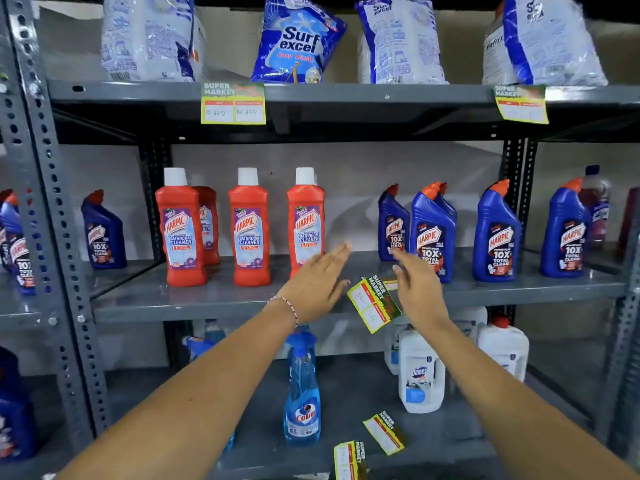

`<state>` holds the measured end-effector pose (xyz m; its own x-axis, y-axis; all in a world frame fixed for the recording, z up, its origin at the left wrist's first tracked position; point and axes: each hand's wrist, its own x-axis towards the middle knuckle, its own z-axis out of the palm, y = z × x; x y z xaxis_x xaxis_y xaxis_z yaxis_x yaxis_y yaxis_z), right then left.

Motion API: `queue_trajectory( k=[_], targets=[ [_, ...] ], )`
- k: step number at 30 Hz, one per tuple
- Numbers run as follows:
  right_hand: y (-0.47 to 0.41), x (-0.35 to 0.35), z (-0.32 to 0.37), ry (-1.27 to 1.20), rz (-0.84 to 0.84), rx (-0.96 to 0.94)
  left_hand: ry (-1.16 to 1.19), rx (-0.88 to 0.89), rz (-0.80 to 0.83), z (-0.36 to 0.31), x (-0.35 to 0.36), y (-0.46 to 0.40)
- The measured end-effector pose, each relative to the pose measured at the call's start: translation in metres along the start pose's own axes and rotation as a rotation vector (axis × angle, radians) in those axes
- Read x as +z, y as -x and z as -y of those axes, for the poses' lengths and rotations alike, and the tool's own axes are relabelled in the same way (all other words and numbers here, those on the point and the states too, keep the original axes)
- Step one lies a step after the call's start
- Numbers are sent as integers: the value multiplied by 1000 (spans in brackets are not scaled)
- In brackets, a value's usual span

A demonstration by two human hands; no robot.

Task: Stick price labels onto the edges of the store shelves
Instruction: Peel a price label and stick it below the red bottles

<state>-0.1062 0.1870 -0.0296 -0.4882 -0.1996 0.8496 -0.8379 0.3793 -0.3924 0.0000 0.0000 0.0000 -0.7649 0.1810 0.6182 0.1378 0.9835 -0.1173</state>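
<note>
A yellow, green and red price label point(373, 304) hangs tilted in front of the middle shelf's grey edge point(207, 311). Its upper corner is pinched at the thumb side of my right hand point(417, 289). My left hand point(318, 280) is just left of the label, flat, fingers stretched out together, holding nothing. Two labels, one in the middle point(233, 103) and one at the right point(521, 103), are stuck on the top shelf's edge. Two loose labels, one further back point(382, 433) and one at the front point(349, 460), lie on the bottom shelf.
Red Harpic bottles point(247, 226) and blue Harpic bottles point(433, 232) stand on the middle shelf behind my hands. Surf Excel bags point(296, 39) fill the top shelf. A blue Colin spray bottle point(301, 393) and white Domex bottles point(420, 372) stand below. A perforated upright point(52, 220) is at the left.
</note>
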Motion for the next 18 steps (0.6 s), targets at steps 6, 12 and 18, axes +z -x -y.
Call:
queue_trajectory(
  k=[6,12,18],
  targets=[
    [45,2,-26,-158,7,252,313,-132,34,-23,34,-13],
    [53,9,-34,-440,65,485,642,-415,-118,-35,54,-36],
    [53,12,-42,-573,80,527,621,-517,-161,-48,55,-27]
  ],
)
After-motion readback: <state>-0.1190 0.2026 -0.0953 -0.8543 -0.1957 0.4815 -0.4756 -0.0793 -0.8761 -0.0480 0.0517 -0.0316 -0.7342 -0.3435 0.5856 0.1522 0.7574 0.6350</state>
